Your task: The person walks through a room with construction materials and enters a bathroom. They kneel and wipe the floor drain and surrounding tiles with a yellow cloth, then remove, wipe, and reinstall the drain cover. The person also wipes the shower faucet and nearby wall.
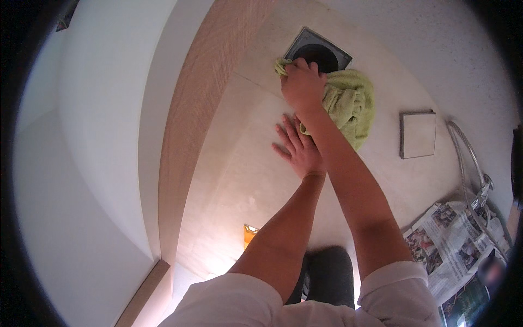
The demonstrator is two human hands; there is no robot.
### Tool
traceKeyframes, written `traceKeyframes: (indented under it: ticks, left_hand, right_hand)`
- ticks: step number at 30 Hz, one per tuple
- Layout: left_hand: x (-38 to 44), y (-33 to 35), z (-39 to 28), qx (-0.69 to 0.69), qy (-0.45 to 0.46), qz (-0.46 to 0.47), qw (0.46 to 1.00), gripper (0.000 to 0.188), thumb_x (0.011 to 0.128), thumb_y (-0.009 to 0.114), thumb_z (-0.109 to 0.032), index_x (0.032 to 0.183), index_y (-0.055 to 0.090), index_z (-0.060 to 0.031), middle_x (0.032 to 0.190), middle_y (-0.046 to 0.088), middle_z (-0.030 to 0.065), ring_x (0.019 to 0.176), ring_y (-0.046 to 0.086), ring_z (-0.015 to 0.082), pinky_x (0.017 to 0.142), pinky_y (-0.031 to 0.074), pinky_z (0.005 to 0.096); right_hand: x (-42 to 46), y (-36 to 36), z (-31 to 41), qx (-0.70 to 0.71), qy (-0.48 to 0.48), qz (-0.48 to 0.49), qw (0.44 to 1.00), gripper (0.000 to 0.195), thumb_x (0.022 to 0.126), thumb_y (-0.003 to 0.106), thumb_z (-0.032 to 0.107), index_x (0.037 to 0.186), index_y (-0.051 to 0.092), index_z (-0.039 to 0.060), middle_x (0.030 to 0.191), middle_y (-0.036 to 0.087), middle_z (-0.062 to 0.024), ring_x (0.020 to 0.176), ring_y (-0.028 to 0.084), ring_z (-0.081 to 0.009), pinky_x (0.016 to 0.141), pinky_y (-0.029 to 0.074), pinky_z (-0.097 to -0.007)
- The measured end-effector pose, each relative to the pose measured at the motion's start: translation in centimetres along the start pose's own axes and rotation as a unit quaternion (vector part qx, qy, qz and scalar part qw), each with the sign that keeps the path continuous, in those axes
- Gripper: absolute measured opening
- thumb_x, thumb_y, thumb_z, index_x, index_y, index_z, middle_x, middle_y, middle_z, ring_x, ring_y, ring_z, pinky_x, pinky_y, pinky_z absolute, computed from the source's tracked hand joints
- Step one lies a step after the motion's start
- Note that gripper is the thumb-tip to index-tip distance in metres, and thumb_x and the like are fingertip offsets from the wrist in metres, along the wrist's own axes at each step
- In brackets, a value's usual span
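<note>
A bunched light-green towel [353,102] lies on the beige tiled floor, just below a square floor drain [316,51] with a dark round opening. My right hand [303,83] grips part of the towel at the drain's lower left edge; a crumpled corner of cloth pokes out to the left of it. My left hand [300,151] rests on the tile with its fingers spread, below the right hand and against the towel's lower left side. My right forearm crosses over part of the towel.
A square tile-faced cover [418,135] lies on the floor to the right. Beyond it a metal shower hose [461,159] trails over newspaper sheets [457,245]. A wood-look ledge [192,122] runs along the left. An orange object [250,235] sits beside my left forearm.
</note>
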State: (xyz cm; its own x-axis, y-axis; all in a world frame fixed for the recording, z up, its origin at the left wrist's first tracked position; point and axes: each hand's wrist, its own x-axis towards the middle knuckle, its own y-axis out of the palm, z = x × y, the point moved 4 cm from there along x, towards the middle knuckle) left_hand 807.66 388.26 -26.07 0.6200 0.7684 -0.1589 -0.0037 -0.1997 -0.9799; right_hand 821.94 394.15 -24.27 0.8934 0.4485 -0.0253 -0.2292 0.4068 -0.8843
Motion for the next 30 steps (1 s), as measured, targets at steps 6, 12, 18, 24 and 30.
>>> traceKeyframes:
  ticks: [6,12,18,24,30]
  left_hand:
    - [0.1,-0.6,-1.0,0.001,-0.010,0.037,0.999,0.064,0.084,0.037,-0.029,0.143,0.014,-0.0168,0.151,0.006,0.0062,0.138,0.005,0.0303,0.106,-0.001,0.0567]
    - [0.1,-0.6,-0.5,-0.020,-0.006,0.007,1.000,0.064,0.084,0.035,-0.029,0.143,0.014,-0.0166,0.151,0.005,0.0062,0.138,0.004,0.0306,0.106,-0.001,0.0578]
    - [0.0,0.4,0.5,0.029,0.003,-0.005,1.000,0.064,0.084,0.036,-0.028,0.143,0.015,-0.0167,0.151,0.006,0.0072,0.138,0.004,0.0310,0.106,-0.002,0.0579]
    - [0.0,-0.6,-0.1,0.066,-0.017,0.050,0.996,0.064,0.089,0.032,-0.042,0.144,0.011,-0.0155,0.150,0.007,0.0061,0.138,0.002,0.0291,0.107,0.002,0.0555]
    - [0.0,0.6,0.7,0.065,-0.003,0.033,0.997,0.070,0.087,0.038,-0.041,0.144,0.005,-0.0153,0.151,0.002,0.0058,0.138,0.004,0.0303,0.106,0.001,0.0582]
  right_hand:
    - [2.1,3.0,-3.9,0.137,0.027,0.051,0.989,0.022,0.077,0.058,0.027,0.092,0.066,0.0127,0.098,0.059,-0.0067,0.094,0.055,-0.0273,0.079,0.040,-0.0506]
    - [2.0,3.1,-5.0,0.265,0.072,0.106,0.956,0.026,0.081,0.056,0.029,0.095,0.064,0.0085,0.097,0.060,-0.0111,0.093,0.057,-0.0282,0.081,0.045,-0.0484]
    - [0.3,1.2,0.3,-0.001,0.017,0.034,0.999,0.026,0.080,0.054,0.028,0.092,0.062,0.0059,0.093,0.058,-0.0108,0.086,0.059,-0.0299,0.075,0.046,-0.0435]
    - [2.5,2.3,-4.8,0.487,0.243,0.184,0.818,0.032,0.076,0.056,0.030,0.090,0.062,0.0023,0.087,0.061,-0.0157,0.079,0.059,-0.0358,0.069,0.047,-0.0413]
    - [-0.4,0.8,0.3,-0.002,-0.005,-0.026,1.000,0.024,0.073,0.060,0.024,0.089,0.063,0.0057,0.092,0.058,-0.0099,0.089,0.053,-0.0275,0.075,0.044,-0.0403]
